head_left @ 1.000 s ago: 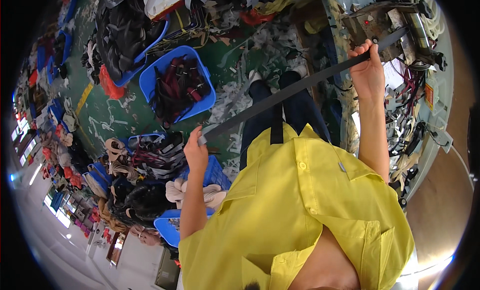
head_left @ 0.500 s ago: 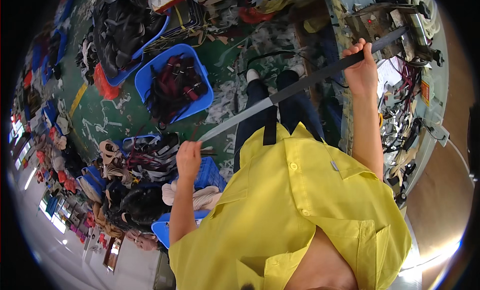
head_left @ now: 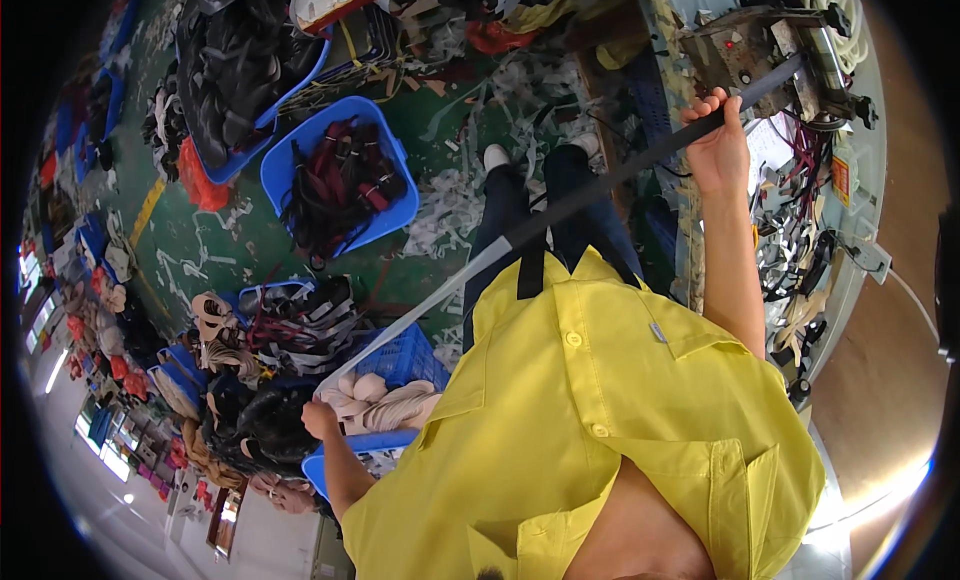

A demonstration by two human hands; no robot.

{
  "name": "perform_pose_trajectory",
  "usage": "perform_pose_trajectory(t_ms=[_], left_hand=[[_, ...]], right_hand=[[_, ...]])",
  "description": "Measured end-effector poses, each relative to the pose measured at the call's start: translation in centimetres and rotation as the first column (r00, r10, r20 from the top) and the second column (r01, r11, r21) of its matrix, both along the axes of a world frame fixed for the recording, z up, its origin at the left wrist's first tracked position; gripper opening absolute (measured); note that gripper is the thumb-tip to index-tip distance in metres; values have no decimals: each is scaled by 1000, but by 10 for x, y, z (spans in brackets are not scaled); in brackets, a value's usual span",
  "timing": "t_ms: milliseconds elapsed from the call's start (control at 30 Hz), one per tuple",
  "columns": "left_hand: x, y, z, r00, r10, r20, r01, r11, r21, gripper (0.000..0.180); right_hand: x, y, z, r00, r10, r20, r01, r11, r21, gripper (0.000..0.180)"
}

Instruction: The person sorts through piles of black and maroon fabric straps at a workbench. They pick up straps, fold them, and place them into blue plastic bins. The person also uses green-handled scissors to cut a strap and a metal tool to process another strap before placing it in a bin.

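Observation:
A long flat strap (head_left: 600, 185), black over its upper stretch and pale grey-white lower down, runs slantwise in front of my body. My left hand (head_left: 321, 419) is closed on the pale end at lower left, beside a basket of cream bundles. Close to the bench machine (head_left: 790, 55), my right hand (head_left: 718, 150) has the black part between thumb and fingers. Beyond this hand the strap reaches up to the machine's rollers, where its far end cannot be made out. The strap looks taut and straight between my hands.
On the green floor, a blue basket (head_left: 388, 217) holds dark red and black straps. Another basket (head_left: 225, 170) is heaped with black pieces. Cream bundles (head_left: 395, 405) lie near my left arm. The bench (head_left: 815, 310) at right carries loose strips and scraps. Pale scraps litter the floor.
My left hand has moved down and to the left, drawing the strap's pale end with it; more of the pale length shows. The right hand stays almost where it was.

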State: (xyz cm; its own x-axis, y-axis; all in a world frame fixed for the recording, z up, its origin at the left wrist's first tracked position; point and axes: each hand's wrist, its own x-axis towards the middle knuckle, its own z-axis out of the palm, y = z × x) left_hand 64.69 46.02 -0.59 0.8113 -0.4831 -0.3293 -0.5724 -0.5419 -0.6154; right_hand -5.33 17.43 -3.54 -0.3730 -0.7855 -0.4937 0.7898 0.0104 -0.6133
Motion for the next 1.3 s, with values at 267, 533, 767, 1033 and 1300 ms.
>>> perform_pose_trajectory(t_ms=[267,533,767,1033,1300], left_hand=[[64,61,52,904,407,130,-395,912,-105,39],[77,56,11,958,-7,-287,62,981,184,42],[-307,-212,-97,-13,-668,-744,409,676,-613,57],[-478,-254,-49,-330,-666,-669,57,693,-718,27],[-274,-172,-64,61,-577,-814,419,755,-504,20]], right_hand=[[5,3,-5,1000,20,-21,-20,999,44,28],[46,17,3,991,94,98,-101,992,69,30],[70,35,24,989,107,100,-117,987,110,32],[51,34,60,982,139,130,-140,990,0,31],[48,20,1,980,129,154,-142,987,80,33]])
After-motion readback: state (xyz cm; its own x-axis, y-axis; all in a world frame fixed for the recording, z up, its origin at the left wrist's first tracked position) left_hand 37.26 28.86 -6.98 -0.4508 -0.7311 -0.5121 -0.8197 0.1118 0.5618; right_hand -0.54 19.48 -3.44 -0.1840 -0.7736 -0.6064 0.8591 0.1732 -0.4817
